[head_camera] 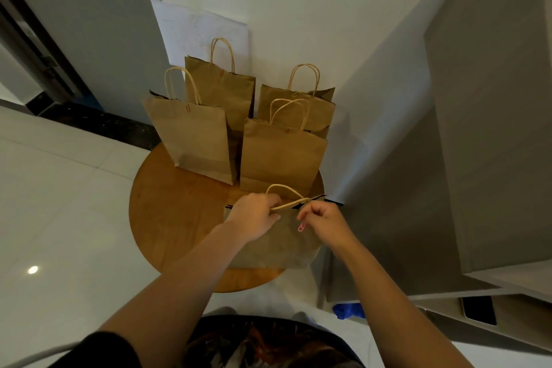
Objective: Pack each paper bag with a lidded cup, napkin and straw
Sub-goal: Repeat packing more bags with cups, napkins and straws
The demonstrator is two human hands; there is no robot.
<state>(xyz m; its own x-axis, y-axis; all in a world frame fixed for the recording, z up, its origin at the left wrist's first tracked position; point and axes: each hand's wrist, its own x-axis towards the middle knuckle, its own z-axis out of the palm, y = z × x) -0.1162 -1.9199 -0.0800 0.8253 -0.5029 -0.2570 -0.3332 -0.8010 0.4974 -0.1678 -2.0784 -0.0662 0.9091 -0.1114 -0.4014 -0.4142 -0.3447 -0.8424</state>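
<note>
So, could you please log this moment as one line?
left hand: grips handle | right hand: pinches paper clip | front bag: on table

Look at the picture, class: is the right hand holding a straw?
No: the right hand pinches a pink paper clip at the top of the nearest paper bag, and no straw shows.

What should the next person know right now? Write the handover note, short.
Left hand: grips the rope handle of the near bag.
Right hand: pinches a pink clip at that bag's top edge.
Four other bags stand behind it on the round table, each with a clip at its top.
Done: those four look closed; contents hidden.
Left: clip the near bag shut. No cups, napkins or straws in sight.
</note>
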